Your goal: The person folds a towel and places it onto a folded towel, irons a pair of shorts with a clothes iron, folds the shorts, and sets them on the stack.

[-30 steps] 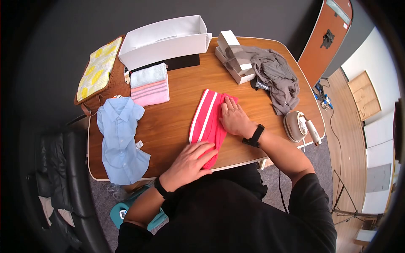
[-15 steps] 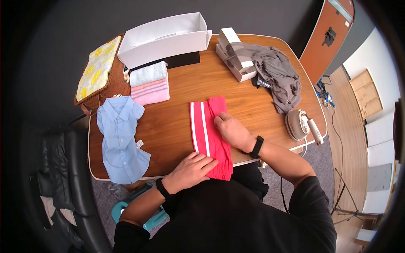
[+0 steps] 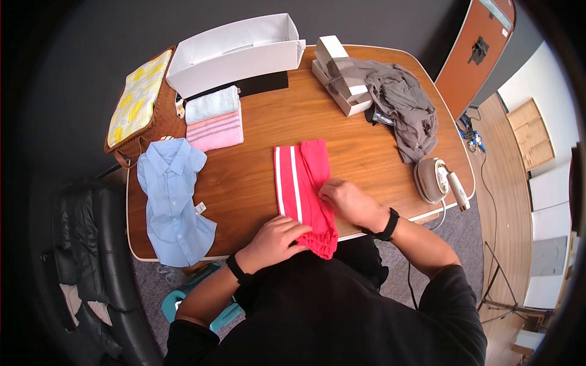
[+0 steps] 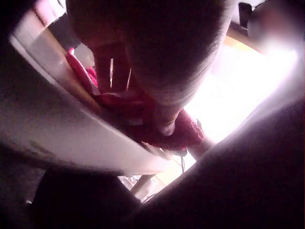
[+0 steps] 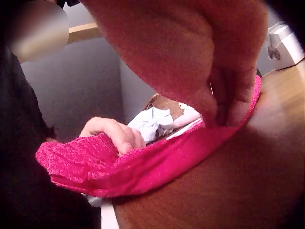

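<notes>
Red pants (image 3: 312,177) with two white stripes lie folded on the table, their gathered waistband (image 3: 320,243) at the near edge. My left hand (image 3: 274,239) grips the waistband's left side; its thumb presses on the red cloth in the left wrist view. Farther up, the right hand (image 3: 354,202) has curled fingers at the pants' right edge. In the right wrist view its fingertips (image 5: 238,112) pinch the cloth edge, and the waistband end lifts a little in the left hand (image 5: 112,133). Left of them lies a light blue shirt (image 3: 174,201), buttoned and spread flat.
Folded towels (image 3: 215,125) sit behind the shirt, by a brown basket (image 3: 160,125) and a white open box (image 3: 235,61). At the back right are small white boxes (image 3: 345,91) and a crumpled grey cloth (image 3: 403,100). A garment steamer (image 3: 430,181) stands at the right edge.
The pants have turned straighter and shifted toward me, with the waistband now showing at the table edge. My right hand has drawn back along them, its fingers going from flat to curled.
</notes>
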Tool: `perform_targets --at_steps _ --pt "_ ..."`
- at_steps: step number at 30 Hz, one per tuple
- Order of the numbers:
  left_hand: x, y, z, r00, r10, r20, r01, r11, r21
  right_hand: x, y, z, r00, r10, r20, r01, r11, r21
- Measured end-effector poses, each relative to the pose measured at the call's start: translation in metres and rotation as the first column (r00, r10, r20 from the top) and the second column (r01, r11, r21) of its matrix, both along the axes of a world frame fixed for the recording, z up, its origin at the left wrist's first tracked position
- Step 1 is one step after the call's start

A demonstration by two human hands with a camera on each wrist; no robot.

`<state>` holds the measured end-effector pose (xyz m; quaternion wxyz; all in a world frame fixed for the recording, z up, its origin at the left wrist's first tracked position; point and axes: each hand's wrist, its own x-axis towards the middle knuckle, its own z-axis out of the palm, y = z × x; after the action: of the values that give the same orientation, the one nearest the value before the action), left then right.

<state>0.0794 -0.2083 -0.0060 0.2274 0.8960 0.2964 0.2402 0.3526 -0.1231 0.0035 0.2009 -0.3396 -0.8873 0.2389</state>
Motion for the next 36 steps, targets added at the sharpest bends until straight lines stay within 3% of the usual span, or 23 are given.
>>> perform_targets --at_steps 2,3,5,6,9,12,15,17,20,23,29,32,36 --pt "0.003 0.003 -0.002 0.975 0.181 0.126 -0.150 0.963 -0.223 0.007 0.002 0.007 0.999 0.008 0.037 -0.006 0.998 -0.068" --pt "0.005 0.002 -0.001 0.975 0.182 0.125 -0.151 0.963 -0.224 0.009 0.001 0.012 0.997 0.017 0.077 -0.007 0.991 -0.135" --pt "0.010 0.007 0.007 0.934 0.342 0.102 -0.274 0.871 -0.407 0.011 -0.003 0.031 0.991 -0.012 0.130 0.043 0.972 -0.233" --pt "0.012 0.011 0.006 0.935 0.340 0.104 -0.273 0.874 -0.401 0.012 -0.004 0.038 0.982 -0.035 0.186 0.096 0.940 -0.329" --pt "0.016 0.017 -0.001 0.909 0.415 0.039 -0.352 0.815 -0.460 0.020 -0.013 0.041 0.992 -0.009 0.126 0.052 0.938 -0.343" --pt "0.018 0.021 -0.002 0.886 0.464 0.019 -0.389 0.764 -0.514 0.018 -0.028 0.039 0.988 -0.060 0.143 0.101 0.948 -0.302" --pt "0.020 0.024 -0.005 0.862 0.492 0.123 -0.386 0.793 -0.471 0.014 -0.037 0.022 0.989 -0.133 0.071 0.147 0.957 -0.250" --pt "0.020 0.025 -0.004 0.869 0.486 0.094 -0.398 0.799 -0.451 0.010 -0.039 0.015 0.969 -0.248 0.012 0.243 0.938 -0.246" --pt "0.020 0.026 -0.008 0.865 0.498 0.057 -0.423 0.786 -0.452 0.004 -0.041 0.018 0.942 -0.309 0.131 0.335 0.893 -0.300" --pt "0.021 0.024 -0.010 0.850 0.521 0.075 -0.434 0.775 -0.460 0.004 -0.044 0.005 0.950 -0.313 -0.012 0.306 0.937 -0.168" --pt "0.024 0.019 -0.006 0.832 0.538 0.135 -0.427 0.778 -0.461 -0.011 -0.058 0.014 0.919 -0.385 -0.077 0.376 0.920 -0.113" --pt "0.025 0.020 -0.005 0.829 0.537 0.158 -0.438 0.797 -0.415 -0.010 -0.058 0.009 0.949 -0.281 -0.146 0.283 0.959 -0.006" --pt "0.025 0.020 -0.004 0.841 0.525 0.135 -0.447 0.813 -0.374 -0.004 -0.057 0.001 0.961 -0.248 -0.120 0.247 0.969 -0.021"
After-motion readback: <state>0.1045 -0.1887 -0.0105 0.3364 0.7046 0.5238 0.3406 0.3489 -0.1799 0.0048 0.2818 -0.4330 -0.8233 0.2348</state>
